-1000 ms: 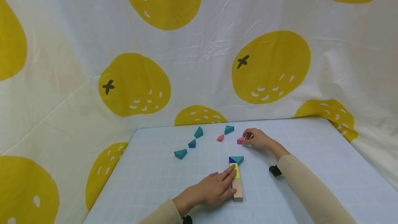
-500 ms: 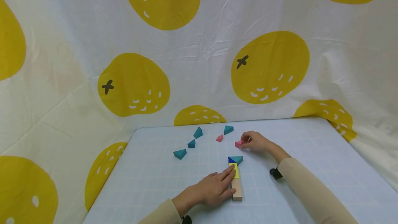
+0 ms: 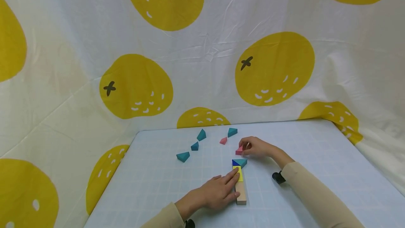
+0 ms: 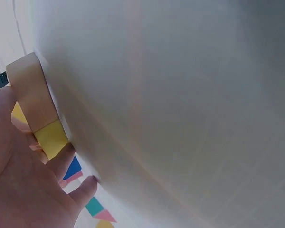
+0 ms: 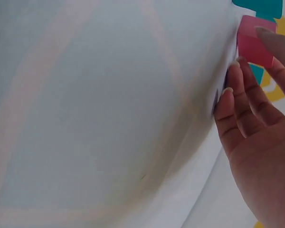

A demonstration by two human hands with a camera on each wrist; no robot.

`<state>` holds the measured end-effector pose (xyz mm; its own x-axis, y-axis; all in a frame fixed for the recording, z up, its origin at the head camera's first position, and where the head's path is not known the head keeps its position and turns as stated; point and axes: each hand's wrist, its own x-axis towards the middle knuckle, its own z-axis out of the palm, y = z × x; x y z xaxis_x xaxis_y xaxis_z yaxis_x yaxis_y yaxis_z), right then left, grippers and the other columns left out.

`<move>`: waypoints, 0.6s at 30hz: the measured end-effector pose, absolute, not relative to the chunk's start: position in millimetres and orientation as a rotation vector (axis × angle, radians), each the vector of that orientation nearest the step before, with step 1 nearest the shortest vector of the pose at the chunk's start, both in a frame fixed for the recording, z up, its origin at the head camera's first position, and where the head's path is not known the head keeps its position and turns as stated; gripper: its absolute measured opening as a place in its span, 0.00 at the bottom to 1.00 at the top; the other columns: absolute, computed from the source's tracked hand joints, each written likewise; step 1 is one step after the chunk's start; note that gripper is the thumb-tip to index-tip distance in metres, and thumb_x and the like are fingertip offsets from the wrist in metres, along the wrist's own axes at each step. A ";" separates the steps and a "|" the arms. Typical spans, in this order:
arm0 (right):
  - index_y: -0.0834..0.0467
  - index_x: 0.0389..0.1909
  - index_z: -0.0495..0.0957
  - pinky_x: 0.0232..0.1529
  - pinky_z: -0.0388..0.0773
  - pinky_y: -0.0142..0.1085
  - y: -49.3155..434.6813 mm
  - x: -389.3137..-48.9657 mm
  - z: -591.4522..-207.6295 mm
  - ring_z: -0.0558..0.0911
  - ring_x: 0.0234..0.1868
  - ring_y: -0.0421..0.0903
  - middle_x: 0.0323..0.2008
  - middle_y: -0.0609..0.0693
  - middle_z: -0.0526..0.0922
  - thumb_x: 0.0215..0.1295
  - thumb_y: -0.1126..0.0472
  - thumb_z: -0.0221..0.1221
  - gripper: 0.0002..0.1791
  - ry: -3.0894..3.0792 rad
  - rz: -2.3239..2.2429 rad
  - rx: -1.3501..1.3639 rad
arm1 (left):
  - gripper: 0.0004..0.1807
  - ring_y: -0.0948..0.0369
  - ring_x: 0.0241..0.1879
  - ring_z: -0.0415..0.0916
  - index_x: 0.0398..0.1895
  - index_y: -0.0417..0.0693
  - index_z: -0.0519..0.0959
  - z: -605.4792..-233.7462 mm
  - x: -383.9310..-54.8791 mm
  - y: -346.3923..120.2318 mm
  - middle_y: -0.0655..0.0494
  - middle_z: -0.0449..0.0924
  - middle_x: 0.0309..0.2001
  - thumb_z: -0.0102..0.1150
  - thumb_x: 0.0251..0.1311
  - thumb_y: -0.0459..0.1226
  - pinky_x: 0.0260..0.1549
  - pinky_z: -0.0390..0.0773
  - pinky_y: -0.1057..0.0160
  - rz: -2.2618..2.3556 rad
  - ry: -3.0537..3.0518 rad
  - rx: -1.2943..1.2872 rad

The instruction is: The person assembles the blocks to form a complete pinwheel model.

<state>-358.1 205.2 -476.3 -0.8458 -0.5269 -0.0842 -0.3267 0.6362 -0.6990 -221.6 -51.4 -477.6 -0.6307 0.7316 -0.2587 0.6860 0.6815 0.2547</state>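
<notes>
My left hand [image 3: 218, 192] lies over a row of blocks, its fingers fairly straight. The index fingertip rests on the yellow block [image 3: 240, 176], and the thumb touches the plain wooden block [image 3: 241, 195] at the near end. At the row's far end are a small dark blue triangular block [image 3: 235, 163] and a teal triangular block [image 3: 242, 162]. Just beyond them, my right hand [image 3: 257, 147] pinches a pink triangular block [image 3: 238, 151]. In the right wrist view, the thumb lies on one face of that pink block [image 5: 255, 51], with fingers on the other side.
Several loose teal blocks lie farther back, including one on the left [image 3: 183, 156] and one at the back [image 3: 232, 132]. A small pink block [image 3: 223, 140] sits near them. Behind the pale tabletop [image 3: 152, 185] hangs a white curtain [image 3: 202, 73] with yellow fruit shapes.
My right hand has brought the pink triangular block nearer and slightly left, toward the far end of the row. My left hand stays in place on the blocks.
</notes>
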 end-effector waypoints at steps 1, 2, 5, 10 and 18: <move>0.53 0.48 0.81 0.48 0.82 0.39 204.3 -357.9 -475.5 0.78 0.43 0.47 0.40 0.45 0.82 0.67 0.58 0.68 0.11 2.566 -1.022 -0.709 | 0.41 0.64 0.79 0.51 0.84 0.57 0.46 -476.9 -221.3 -51.4 0.65 0.36 0.83 0.31 0.76 0.65 0.71 0.64 0.48 0.185 2.557 1.116; 0.52 0.48 0.81 0.48 0.81 0.39 203.3 -357.6 -475.1 0.78 0.43 0.47 0.41 0.45 0.82 0.67 0.59 0.68 0.11 2.554 -1.023 -0.714 | 0.41 0.64 0.79 0.51 0.84 0.57 0.46 -476.2 -221.0 -51.5 0.65 0.36 0.83 0.31 0.76 0.65 0.71 0.64 0.48 0.183 2.558 1.115; 0.52 0.49 0.81 0.50 0.82 0.39 201.1 -357.2 -474.7 0.78 0.44 0.47 0.42 0.46 0.82 0.68 0.61 0.66 0.10 2.523 -1.027 -0.726 | 0.40 0.64 0.79 0.51 0.84 0.57 0.47 -474.6 -220.1 -51.7 0.65 0.37 0.83 0.31 0.76 0.64 0.71 0.64 0.48 0.177 2.561 1.115; 0.54 0.54 0.81 0.51 0.81 0.41 199.6 -356.8 -474.5 0.78 0.45 0.48 0.44 0.46 0.82 0.70 0.64 0.63 0.14 2.495 -1.018 -0.730 | 0.40 0.64 0.79 0.50 0.84 0.57 0.47 -475.4 -220.8 -51.6 0.65 0.37 0.83 0.30 0.76 0.65 0.71 0.64 0.48 0.167 2.566 1.121; 0.54 0.65 0.76 0.57 0.80 0.48 198.8 -353.0 -473.1 0.78 0.50 0.49 0.54 0.50 0.81 0.71 0.63 0.62 0.22 2.499 -1.007 -0.755 | 0.40 0.64 0.79 0.49 0.84 0.57 0.46 -476.7 -222.3 -51.7 0.65 0.37 0.83 0.31 0.76 0.65 0.71 0.64 0.48 0.162 2.567 1.130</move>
